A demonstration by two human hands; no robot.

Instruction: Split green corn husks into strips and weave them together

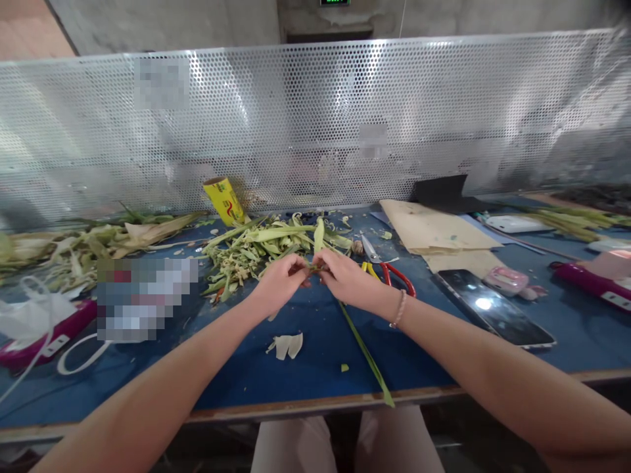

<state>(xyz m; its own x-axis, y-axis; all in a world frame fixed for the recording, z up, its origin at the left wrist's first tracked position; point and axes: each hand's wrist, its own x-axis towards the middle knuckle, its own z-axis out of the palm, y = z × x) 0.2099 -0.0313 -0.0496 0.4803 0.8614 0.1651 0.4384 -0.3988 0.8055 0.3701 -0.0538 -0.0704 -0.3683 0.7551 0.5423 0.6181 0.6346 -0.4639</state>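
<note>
Both hands meet over the middle of the blue table (315, 368), pinching a green leaf strip (362, 348) between them. My left hand (283, 279) has its fingertips closed on the near end of the folded part. My right hand (345, 276) grips the same strip, with a beaded bracelet at its wrist. One pale green end (319, 235) sticks up above the fingers, and a long narrow end trails down right to the table's front edge. Behind the left hand lies a heap of green husk scraps (246, 253). The fingertips partly hide the held part.
Scissors with red handles (399, 279) lie beyond my right wrist. A phone (493, 309) and pink case (507, 280) are at right, brown paper (434, 230) behind. A yellow tube (224, 200) stands before the perforated metal screen (296, 131). Dry husks (93, 246) lie left.
</note>
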